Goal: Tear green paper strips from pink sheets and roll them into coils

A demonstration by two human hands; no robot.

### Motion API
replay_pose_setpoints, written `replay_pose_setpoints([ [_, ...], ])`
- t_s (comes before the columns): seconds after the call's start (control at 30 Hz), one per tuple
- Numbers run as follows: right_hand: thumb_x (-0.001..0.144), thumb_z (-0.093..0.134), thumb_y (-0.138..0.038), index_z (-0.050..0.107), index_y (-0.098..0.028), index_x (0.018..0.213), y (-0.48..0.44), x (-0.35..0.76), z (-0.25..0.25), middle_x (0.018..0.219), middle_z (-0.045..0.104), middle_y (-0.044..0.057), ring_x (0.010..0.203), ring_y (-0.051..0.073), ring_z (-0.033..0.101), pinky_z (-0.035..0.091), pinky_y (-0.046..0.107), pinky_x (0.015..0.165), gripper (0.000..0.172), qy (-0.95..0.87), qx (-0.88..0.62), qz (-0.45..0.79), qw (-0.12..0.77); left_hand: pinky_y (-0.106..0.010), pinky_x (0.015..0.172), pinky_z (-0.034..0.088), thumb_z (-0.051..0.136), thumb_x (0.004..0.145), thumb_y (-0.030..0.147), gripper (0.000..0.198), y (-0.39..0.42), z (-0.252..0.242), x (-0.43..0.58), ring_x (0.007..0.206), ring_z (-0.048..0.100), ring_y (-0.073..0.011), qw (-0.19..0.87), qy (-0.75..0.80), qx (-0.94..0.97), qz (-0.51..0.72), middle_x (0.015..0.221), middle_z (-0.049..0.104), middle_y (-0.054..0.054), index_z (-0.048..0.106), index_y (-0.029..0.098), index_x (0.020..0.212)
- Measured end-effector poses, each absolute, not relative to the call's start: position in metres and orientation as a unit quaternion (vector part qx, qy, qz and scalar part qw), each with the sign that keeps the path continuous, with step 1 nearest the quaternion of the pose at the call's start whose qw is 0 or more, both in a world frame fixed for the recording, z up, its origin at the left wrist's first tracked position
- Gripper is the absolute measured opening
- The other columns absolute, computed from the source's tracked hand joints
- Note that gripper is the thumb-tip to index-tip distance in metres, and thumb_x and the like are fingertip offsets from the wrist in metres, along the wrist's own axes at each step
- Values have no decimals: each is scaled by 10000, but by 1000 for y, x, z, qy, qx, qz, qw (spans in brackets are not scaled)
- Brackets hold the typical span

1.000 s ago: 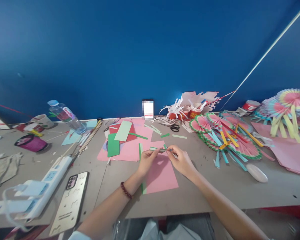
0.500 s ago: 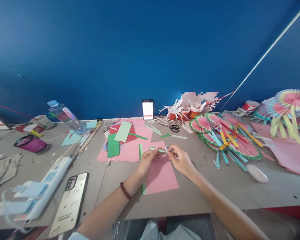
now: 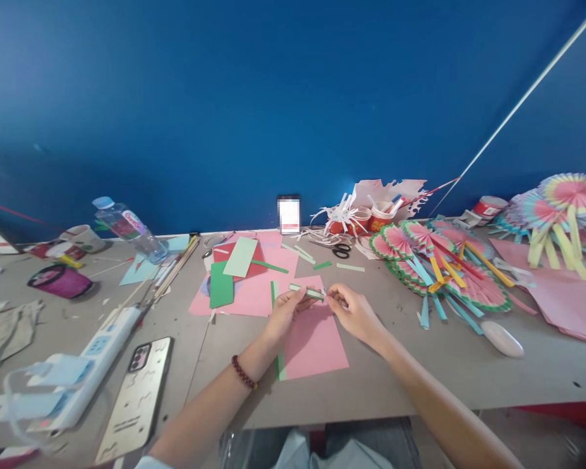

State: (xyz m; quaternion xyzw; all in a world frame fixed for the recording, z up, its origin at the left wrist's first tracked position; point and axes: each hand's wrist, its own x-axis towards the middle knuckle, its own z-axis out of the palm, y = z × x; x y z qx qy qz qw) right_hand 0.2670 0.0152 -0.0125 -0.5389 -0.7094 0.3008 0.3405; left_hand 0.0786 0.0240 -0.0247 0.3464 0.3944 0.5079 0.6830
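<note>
A narrow green-and-white paper strip [image 3: 313, 294] is pinched between the thumb and fingers of my left hand [image 3: 284, 314]. At the strip's right end, my right hand [image 3: 350, 311] has its fingertips pressed together around something small and pale that I cannot make out. Both hands are just above a pink paper sheet [image 3: 317, 348], whose left edge carries a green and pale-green band [image 3: 280, 368]. Behind my left hand lie a dark green paper piece [image 3: 221, 286] and a pale green one [image 3: 240, 256], on red and pink paper.
Black-handled scissors [image 3: 340, 251] lie behind the hands, near loose green strips [image 3: 350, 267]. Pleated paper fans [image 3: 420, 260] and a white oval object [image 3: 502, 339] are to the right. On the left are a phone [image 3: 135, 397], a power strip [image 3: 97, 358] and a bottle [image 3: 137, 228].
The paper strip has tilted slightly, its right end now lower. My left hand has shifted a little to the left; the right hand keeps nearly the same pinch.
</note>
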Motion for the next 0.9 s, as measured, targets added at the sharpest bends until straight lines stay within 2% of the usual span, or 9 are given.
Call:
replay_pose_setpoints([
  [0.1,918,490,-442,596,-236,885,15,268,-13,659,665,-8,599,179,606,409,261,616,234,-708,-541,300,341,-363,873,574,860,648,654,555,24,-22,76,986,772,-306,672,401,359,510,1014,817,-138,814,165,906],
  [0.3,906,508,-439,601,-224,820,16,267,-14,645,651,9,583,175,563,400,270,615,249,-697,-548,271,375,-392,877,578,785,693,727,589,21,-19,75,1043,758,-343,632,420,402,513,1112,796,-172,818,162,857],
  [0.47,918,513,-410,619,-210,840,14,264,-14,686,660,15,608,166,570,404,262,623,239,-702,-537,270,382,-407,904,580,836,685,645,492,18,-19,78,1050,752,-350,603,449,442,489,1047,810,-159,823,167,804],
  [0.63,927,520,-420,636,-214,866,14,264,-19,736,684,14,648,172,609,418,260,644,244,-708,-535,272,373,-432,920,582,827,683,665,514,16,-17,80,1056,753,-358,625,438,420,491,1129,793,-155,826,167,811],
  [0.9,929,505,-415,649,-212,876,13,262,-16,761,720,36,666,186,651,453,258,638,254,-706,-531,267,386,-467,1043,522,867,652,633,522,18,-20,81,1128,731,-367,678,397,358,504,1035,813,-146,833,165,881],
])
